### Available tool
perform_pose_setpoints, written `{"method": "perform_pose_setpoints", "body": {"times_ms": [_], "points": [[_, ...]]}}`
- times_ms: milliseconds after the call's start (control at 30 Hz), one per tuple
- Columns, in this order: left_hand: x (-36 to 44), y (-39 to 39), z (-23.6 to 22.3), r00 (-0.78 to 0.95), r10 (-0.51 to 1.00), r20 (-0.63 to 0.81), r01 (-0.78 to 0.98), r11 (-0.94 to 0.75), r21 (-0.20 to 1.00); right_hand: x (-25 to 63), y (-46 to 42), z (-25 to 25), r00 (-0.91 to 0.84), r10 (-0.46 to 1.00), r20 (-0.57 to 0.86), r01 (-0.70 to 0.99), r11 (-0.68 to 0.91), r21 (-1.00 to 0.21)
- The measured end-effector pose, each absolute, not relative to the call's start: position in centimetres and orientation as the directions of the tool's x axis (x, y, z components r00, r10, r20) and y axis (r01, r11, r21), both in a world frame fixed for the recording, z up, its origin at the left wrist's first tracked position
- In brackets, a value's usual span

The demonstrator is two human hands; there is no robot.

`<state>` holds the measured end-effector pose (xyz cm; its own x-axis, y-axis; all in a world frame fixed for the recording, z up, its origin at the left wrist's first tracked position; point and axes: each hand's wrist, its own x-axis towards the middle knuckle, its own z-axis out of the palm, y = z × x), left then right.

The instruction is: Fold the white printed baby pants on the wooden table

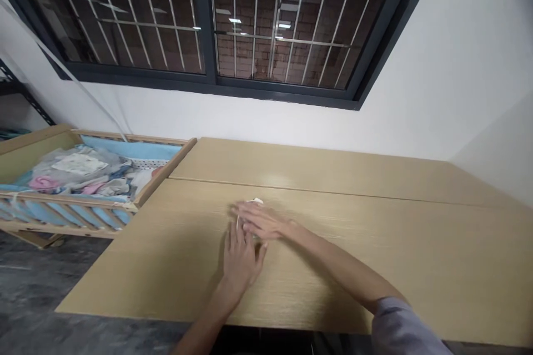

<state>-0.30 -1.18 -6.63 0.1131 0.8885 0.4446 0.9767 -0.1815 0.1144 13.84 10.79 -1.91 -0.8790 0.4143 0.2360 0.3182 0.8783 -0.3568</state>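
Observation:
On the wooden tabletop (375, 244), a small flat white thing (257, 201) lies mostly covered by my hands; only a bit of its edge shows, so I cannot make out its kind. Over it rests my right hand (262, 221), palm down, fingers stretched out to the left and slightly blurred. Just nearer to me, my left hand (240, 258) lies flat with its fingers pointing forward and its thumb apart. Its fingertips touch or nearly touch the white thing, close beside the right hand.
Left of the table stands a wooden crib (164, 175) with blue lining, holding a heap of clothes and clear plastic bags (79, 166). A barred window (212, 80) is set in the white wall behind. A seam runs across the tabletop beyond my hands.

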Motion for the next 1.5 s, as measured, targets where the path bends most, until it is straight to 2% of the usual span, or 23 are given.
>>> {"method": "perform_pose_setpoints", "body": {"times_ms": [100,233,333,467,600,800,967,1067,1200,1333,1500], "points": [[0.1,-2.1,-9.8,0.161,0.865,0.476,0.969,-0.231,0.092,13.4,9.1,-3.0,-0.966,0.186,0.182,0.125,0.945,-0.301],[-0.6,-2.3,-10.9,0.209,0.844,0.494,0.958,-0.278,0.070,13.3,9.0,-4.5,-0.976,0.145,0.160,0.092,0.951,-0.296],[-1.0,-2.3,-10.5,0.212,0.844,0.492,0.956,-0.283,0.073,13.7,10.3,-4.7,-0.973,0.192,0.130,0.147,0.945,-0.294],[-1.1,-2.4,-10.1,0.208,0.841,0.499,0.955,-0.285,0.082,14.3,13.4,-4.6,-0.942,0.326,0.081,0.284,0.901,-0.329],[-1.0,-2.4,-9.9,0.195,0.861,0.470,0.953,-0.279,0.115,14.5,15.8,-5.0,-0.887,0.441,0.138,0.348,0.835,-0.427],[-1.1,-2.5,-9.8,0.174,0.880,0.443,0.940,-0.282,0.192,14.4,15.8,-7.0,-0.821,0.539,0.191,0.427,0.800,-0.422],[-1.1,-2.6,-9.6,0.184,0.878,0.442,0.934,-0.296,0.199,14.4,15.6,-7.7,-0.746,0.626,0.228,0.483,0.744,-0.461],[-1.1,-2.8,-9.4,0.189,0.886,0.423,0.934,-0.296,0.202,14.3,15.8,-7.8,-0.667,0.707,0.235,0.530,0.672,-0.516],[-1.0,-2.9,-8.9,0.191,0.896,0.402,0.930,-0.296,0.217,14.7,16.6,-8.3,-0.474,0.824,0.309,0.541,0.550,-0.636],[-1.0,-2.7,-8.4,0.135,0.911,0.390,0.906,-0.273,0.323,15.2,17.3,-8.9,-0.367,0.875,0.316,0.521,0.474,-0.710],[-1.4,-2.2,-7.7,-0.012,0.928,0.373,0.873,-0.173,0.456,15.4,17.1,-8.8,-0.374,0.854,0.362,0.516,0.516,-0.684]]}}
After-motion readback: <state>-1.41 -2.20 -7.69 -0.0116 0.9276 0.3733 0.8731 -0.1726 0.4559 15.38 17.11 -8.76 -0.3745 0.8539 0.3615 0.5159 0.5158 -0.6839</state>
